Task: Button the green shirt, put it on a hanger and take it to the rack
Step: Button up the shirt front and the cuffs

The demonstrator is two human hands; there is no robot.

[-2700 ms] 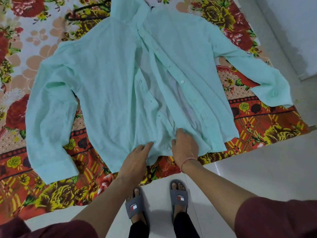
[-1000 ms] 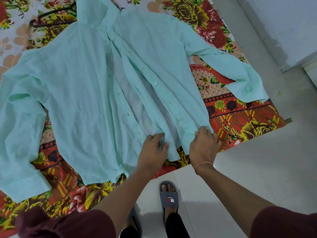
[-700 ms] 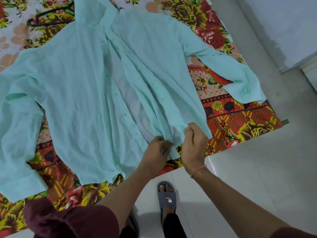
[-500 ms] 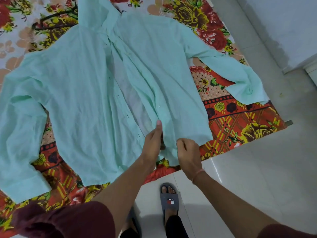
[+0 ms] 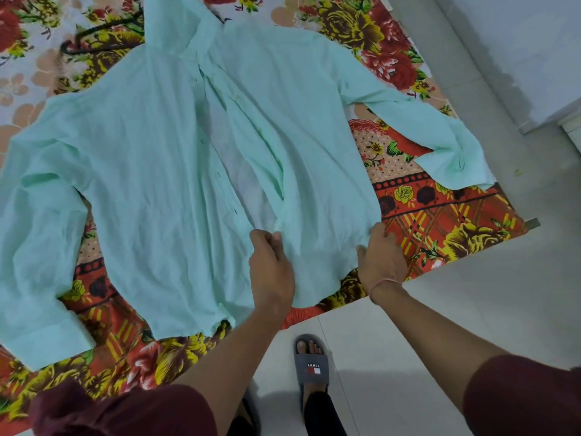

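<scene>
The pale green shirt [image 5: 151,158] lies spread front-up on a floral sheet [image 5: 440,221], sleeves out to both sides. Its front is open along the middle, with the white inside showing between the two plackets. My left hand [image 5: 272,262] pinches the lower part of the right front panel's placket near the hem. My right hand [image 5: 380,256] rests on the same panel's outer lower edge, fingers on the cloth. A dark hanger [image 5: 94,39] lies on the sheet at the top left, partly under the collar.
The sheet's near edge meets a white tiled floor [image 5: 471,309]. My foot in a grey slipper [image 5: 311,366] stands on the tiles just below the shirt hem. A white wall base [image 5: 518,73] runs along the right.
The right front panel has been pulled across toward the left panel and now lies flatter. My right hand slid right along the hem to the panel's outer edge; my left hand stayed at the placket.
</scene>
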